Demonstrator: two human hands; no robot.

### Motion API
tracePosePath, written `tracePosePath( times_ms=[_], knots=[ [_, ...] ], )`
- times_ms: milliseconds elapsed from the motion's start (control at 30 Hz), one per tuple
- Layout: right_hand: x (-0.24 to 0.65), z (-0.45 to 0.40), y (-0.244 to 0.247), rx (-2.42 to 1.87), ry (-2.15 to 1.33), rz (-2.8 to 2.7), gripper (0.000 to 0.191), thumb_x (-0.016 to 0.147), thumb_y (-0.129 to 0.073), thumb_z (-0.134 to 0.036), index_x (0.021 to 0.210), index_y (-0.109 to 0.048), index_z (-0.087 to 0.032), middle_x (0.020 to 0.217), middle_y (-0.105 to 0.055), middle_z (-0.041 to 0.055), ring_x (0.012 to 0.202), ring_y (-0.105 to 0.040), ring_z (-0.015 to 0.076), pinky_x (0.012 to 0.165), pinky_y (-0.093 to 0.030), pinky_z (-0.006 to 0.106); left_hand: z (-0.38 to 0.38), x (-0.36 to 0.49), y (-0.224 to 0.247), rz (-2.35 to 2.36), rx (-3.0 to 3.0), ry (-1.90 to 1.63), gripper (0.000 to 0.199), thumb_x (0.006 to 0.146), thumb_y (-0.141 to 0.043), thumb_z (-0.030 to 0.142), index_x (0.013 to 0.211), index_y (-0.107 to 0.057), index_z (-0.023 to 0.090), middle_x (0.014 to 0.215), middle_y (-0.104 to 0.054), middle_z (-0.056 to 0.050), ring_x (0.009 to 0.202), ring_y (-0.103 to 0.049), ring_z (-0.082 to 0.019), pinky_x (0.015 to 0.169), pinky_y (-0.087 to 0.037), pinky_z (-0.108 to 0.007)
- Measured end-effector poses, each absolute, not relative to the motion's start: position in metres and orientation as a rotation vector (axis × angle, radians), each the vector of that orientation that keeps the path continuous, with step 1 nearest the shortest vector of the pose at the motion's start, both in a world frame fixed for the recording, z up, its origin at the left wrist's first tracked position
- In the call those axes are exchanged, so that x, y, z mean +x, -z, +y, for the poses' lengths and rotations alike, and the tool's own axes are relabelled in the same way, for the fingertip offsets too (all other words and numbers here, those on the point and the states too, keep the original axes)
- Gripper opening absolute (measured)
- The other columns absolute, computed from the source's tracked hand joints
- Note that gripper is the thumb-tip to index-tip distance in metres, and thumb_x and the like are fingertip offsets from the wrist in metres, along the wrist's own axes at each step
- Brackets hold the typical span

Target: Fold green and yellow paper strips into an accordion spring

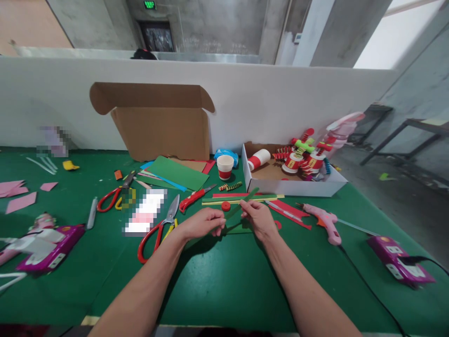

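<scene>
A narrow green paper strip [233, 213] slants between my two hands above the table. My left hand [206, 222] pinches its lower left end, fingers closed. Near the upper right end, my right hand [257, 216] grips the same strip between thumb and fingers. Just beyond my left hand lies a small red disc [225, 206]. Red, green and yellow paper strips [210, 200] lie flat behind the hands. Beyond them stand a white and red paper cup [225, 167] and folded paper springs [233, 186].
Red-handled scissors [150, 238] and a red utility knife [192, 200] lie left of my hands. A white box [291, 188] with cup figures stands behind right. At right are a pink glue gun [324, 221], its cord and a purple power strip [398, 260].
</scene>
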State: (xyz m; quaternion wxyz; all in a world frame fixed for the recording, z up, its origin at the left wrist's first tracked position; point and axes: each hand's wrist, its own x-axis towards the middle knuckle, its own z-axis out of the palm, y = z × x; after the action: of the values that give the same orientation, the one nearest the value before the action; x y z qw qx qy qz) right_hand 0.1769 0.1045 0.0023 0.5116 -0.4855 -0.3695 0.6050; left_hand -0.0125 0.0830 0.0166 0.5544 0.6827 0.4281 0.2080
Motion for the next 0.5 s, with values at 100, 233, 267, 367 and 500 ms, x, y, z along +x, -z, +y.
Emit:
tracePosePath(
  times_ms=[100,233,267,367,500],
  knots=[
    [0.179,0.106,-0.003,-1.184,-1.428,-0.898,0.046,0.045,-0.085,-0.051,0.048,-0.055,-0.017,0.047,-0.05,-0.006,0.044,-0.046,0.006,0.047,-0.037,0.02,0.083,-0.014,-0.017,1.023,1.64,-0.463,0.029,0.085,-0.046,0.04,0.067,-0.051,0.018,0.06,-0.058,0.0,0.057,-0.055,-0.013,0.057,-0.042,-0.023],
    [0.182,0.109,-0.005,-1.179,-1.477,-0.897,0.046,0.043,-0.087,-0.05,0.053,-0.056,-0.017,0.051,-0.054,-0.0048,0.047,-0.05,0.0072,0.049,-0.042,0.021,0.084,-0.023,-0.021,1.201,1.867,-0.47,0.023,0.088,-0.041,0.031,0.072,-0.052,0.019,0.067,-0.062,-0.001,0.063,-0.058,-0.015,0.062,-0.043,-0.025],
    [0.184,0.109,-0.005,-1.168,-1.496,-0.897,0.045,0.043,-0.087,-0.049,0.056,-0.057,-0.017,0.053,-0.056,-0.0046,0.047,-0.05,0.0073,0.05,-0.044,0.022,0.085,-0.026,-0.022,1.294,1.978,-0.483,0.021,0.089,-0.04,0.027,0.075,-0.054,0.02,0.072,-0.064,-0.003,0.067,-0.059,-0.016,0.064,-0.043,-0.026],
    [0.189,0.109,-0.007,-1.155,-1.551,-0.989,0.043,0.047,-0.087,-0.046,0.065,-0.061,-0.017,0.055,-0.058,-0.0049,0.047,-0.052,0.0073,0.052,-0.047,0.022,0.087,-0.035,-0.022,1.651,2.301,-0.49,0.021,0.088,-0.039,0.018,0.086,-0.059,0.021,0.086,-0.068,-0.007,0.081,-0.06,-0.022,0.071,-0.041,-0.032],
    [0.194,0.108,-0.005,-1.197,-1.637,-1.28,0.036,0.054,-0.085,-0.041,0.065,-0.062,-0.016,0.051,-0.06,-0.0028,0.048,-0.057,0.0095,0.052,-0.047,0.022,0.088,-0.038,-0.02,1.926,2.551,-0.568,0.026,0.088,-0.041,0.013,0.091,-0.065,0.022,0.091,-0.07,-0.009,0.093,-0.058,-0.026,0.085,-0.037,-0.043]
  ],
)
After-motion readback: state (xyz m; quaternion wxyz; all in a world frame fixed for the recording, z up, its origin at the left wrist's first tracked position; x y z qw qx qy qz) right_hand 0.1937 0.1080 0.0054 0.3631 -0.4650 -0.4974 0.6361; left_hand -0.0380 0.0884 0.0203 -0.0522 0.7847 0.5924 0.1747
